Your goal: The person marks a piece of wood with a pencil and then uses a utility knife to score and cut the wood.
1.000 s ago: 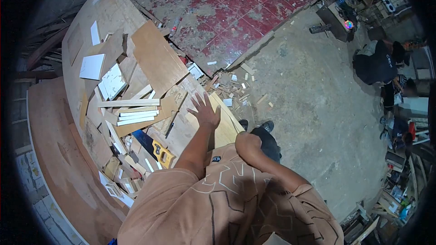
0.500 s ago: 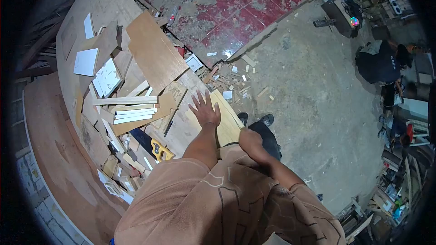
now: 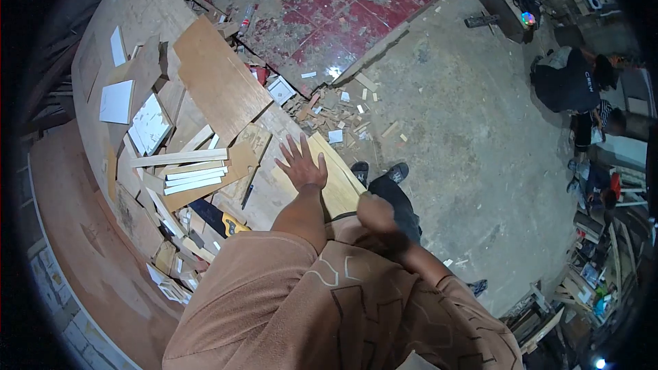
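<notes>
My left hand lies flat with its fingers spread, its palm over the near-left part of a pale wooden board on the worktable. Close to my body, my right hand is curled into a fist at the board's right edge. Whatever it may grip is hidden, and the wrist is slightly smeared. Left of my left forearm lie a black pen-like tool and a handsaw with a yellow handle, partly covered by my shirt.
White-edged wood strips, a brown plywood sheet and white panels cover the worktable. Offcuts litter the concrete floor beside it. Another person crouches at the far right.
The whole view has shifted slightly, with the table sliding leftward in it. My left hand stays flat on the board; my right fist remains at its edge. More of the saw's handle is covered now.
</notes>
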A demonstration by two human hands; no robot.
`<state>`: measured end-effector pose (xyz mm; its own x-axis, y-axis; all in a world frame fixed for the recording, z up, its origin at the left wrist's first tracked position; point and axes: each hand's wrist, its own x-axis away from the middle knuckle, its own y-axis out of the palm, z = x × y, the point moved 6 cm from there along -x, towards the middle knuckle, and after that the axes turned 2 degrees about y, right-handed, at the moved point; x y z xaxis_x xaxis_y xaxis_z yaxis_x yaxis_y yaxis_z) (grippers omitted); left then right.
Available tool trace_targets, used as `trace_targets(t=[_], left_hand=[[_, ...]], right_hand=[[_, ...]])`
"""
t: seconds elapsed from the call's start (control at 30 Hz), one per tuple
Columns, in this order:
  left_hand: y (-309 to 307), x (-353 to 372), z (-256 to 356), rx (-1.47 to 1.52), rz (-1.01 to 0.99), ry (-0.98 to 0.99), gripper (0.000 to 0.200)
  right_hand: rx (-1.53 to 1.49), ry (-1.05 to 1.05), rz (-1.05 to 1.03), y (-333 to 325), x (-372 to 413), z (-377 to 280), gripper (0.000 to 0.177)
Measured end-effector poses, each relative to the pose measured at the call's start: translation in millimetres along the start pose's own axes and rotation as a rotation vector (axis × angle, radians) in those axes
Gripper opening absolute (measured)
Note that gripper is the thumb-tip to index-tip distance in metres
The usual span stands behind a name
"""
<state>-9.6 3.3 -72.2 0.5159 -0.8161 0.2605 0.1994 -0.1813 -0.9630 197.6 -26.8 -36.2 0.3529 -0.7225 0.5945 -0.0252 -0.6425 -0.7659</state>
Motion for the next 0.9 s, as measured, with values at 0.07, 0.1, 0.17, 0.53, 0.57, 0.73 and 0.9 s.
trace_targets(t=[0.07, 0.1, 0.17, 0.53, 0.57, 0.73, 0.9], left_hand=[[-0.2, -3.0, 0.1, -0.006, -0.021, -0.019, 0.076], [-0.4, -3.8, 1.2, -0.005, -0.021, -0.016, 0.076], [-1.5, -2.8, 1.6, -0.028, -0.016, -0.010, 0.077], [-1.6, -3.9, -1.4, -0.005, 0.012, 0.003, 0.076], [-1.6, -0.7, -0.4, 0.011, 0.020, 0.010, 0.076], [-0.6, -3.0, 1.0, 0.002, -0.014, -0.020, 0.076], [-0.7, -2.7, 1.6, -0.024, -0.003, -0.018, 0.076]], right_hand=[[-0.003, -0.152, 0.223, -44.3, 29.4, 15.2, 0.009], [-0.002, -0.149, 0.224, -57.4, 40.8, 11.2, 0.009], [0.075, -0.104, 0.155, -74.7, 59.1, 4.9, 0.008], [-0.104, 0.115, -0.162, -3.7, -57.0, -21.6, 0.026], [-0.106, 0.095, -0.144, -3.6, -40.1, -11.5, 0.023], [-0.052, -0.045, -0.112, -58.2, 57.0, 13.9, 0.013], [-0.013, -0.109, -0.139, -66.7, 28.2, -2.5, 0.015]])
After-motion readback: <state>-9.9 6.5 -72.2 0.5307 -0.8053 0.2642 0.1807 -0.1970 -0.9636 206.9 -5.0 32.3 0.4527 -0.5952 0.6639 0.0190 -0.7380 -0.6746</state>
